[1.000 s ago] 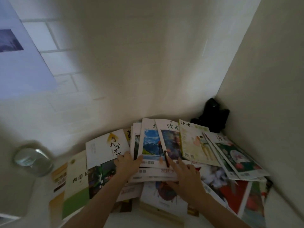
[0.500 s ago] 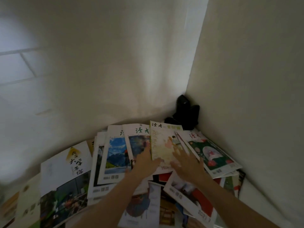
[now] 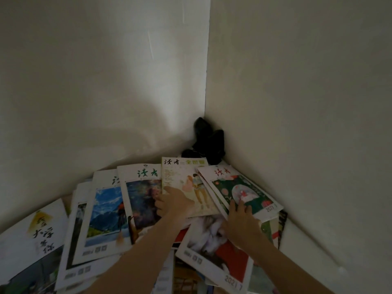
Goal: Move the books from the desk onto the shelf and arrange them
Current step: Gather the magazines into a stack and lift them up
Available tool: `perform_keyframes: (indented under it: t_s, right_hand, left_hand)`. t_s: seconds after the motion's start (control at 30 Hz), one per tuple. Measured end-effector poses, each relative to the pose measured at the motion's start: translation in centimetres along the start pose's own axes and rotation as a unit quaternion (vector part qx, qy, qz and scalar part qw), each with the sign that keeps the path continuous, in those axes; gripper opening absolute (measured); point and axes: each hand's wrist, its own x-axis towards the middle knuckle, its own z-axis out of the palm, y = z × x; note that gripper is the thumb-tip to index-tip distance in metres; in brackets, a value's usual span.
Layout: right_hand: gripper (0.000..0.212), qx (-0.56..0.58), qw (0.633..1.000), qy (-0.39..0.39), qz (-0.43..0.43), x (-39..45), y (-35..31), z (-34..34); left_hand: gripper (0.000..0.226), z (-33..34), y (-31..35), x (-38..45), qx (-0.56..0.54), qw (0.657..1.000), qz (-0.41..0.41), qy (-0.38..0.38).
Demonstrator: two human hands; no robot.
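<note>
Several magazines lie fanned out and overlapping in a dim corner. My left hand [image 3: 174, 203] grips the left edge of a pale yellow magazine [image 3: 184, 172], with the thumb on its cover and the fingers curled under. The fingers of my right hand [image 3: 240, 217] lie spread on the lower edge of a green-covered magazine [image 3: 239, 185] at the far right. Between my forearms sits a red and white magazine [image 3: 212, 247]. Left of my left hand are a dark floral magazine [image 3: 142, 198] and a blue mountain one [image 3: 106, 213].
A white book with black brush lettering [image 3: 38, 230] lies at the far left. A black object [image 3: 209, 143] sits in the corner behind the pile. Plain walls close in at the back [image 3: 106, 102] and on the right [image 3: 297, 102].
The view has swung right toward the corner. My left hand moved from the floral magazine to the pale yellow one's edge. My right hand shifted right onto the green magazine.
</note>
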Motion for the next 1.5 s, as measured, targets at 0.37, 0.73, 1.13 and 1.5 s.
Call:
perform_keyframes:
  t_s: [0.37,0.73,1.13,1.5]
  right_hand:
    - [0.046,-0.038,0.976,0.208,-0.055,1.7,-7.4,-5.4]
    - [0.051,-0.004,0.957,0.282,-0.068,0.7,-8.0,1.9]
    - [0.039,0.360,0.910,0.183,-0.091,1.2,-2.1,-1.5]
    - [0.047,0.618,0.782,-0.081,0.001,-0.4,-8.4,-4.6]
  left_hand:
    - [0.061,1.0,-1.4,1.1,0.028,0.997,0.020,0.068]
    - [0.036,0.2,-1.0,3.4,-0.305,0.952,0.009,-0.025]
    - [0.053,0.7,-2.4,1.7,-0.471,0.874,0.089,-0.083]
    - [0.053,-9.6,-13.1,-2.7,-0.537,0.822,0.114,-0.150]
